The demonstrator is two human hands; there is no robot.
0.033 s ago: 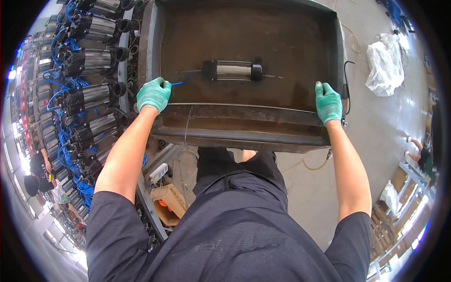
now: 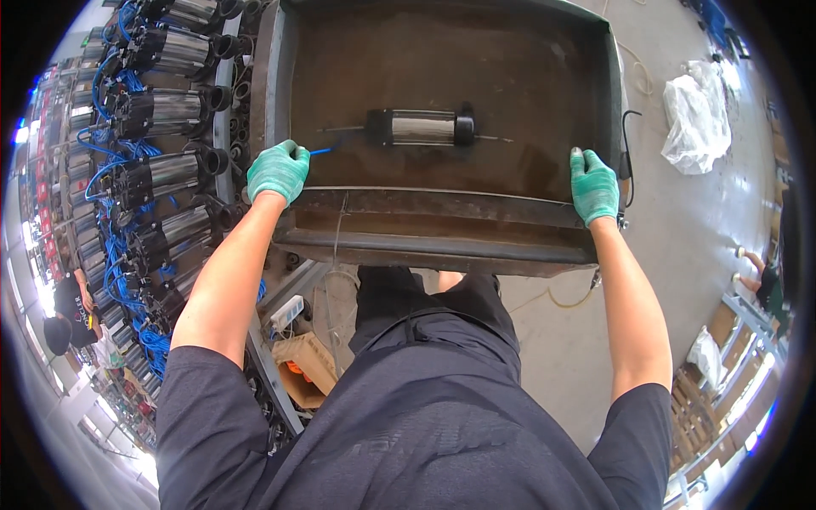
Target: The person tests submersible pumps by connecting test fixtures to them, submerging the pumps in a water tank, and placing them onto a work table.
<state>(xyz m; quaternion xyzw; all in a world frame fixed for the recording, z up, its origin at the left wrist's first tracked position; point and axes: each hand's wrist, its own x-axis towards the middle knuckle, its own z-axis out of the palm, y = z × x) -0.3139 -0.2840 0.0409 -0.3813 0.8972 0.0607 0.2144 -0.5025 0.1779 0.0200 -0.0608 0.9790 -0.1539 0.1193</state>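
Silver-barrelled cylinder [image 2: 423,127], black-ended: one, lying crosswise in dark tank [image 2: 279,85], near its middle.
Left hand [image 2: 279,172], green-gloved: curled at tank's left wall, blue tube [image 2: 320,151] at fingertips; cannot tell what the grip clamps.
Right hand [image 2: 597,187], green-gloved: grip clamped on tank's right wall.
Left: racked cylinders [image 2: 177,112], several.

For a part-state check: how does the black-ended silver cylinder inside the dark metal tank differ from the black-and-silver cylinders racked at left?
The tank cylinder lies alone; the racked cylinders form a row. The tank cylinder appears submerged in brownish liquid; the racked cylinders are not. Thin rods extend from the tank cylinder's ends; blue tubes run among the racked cylinders. Both have silver middles and black ends.
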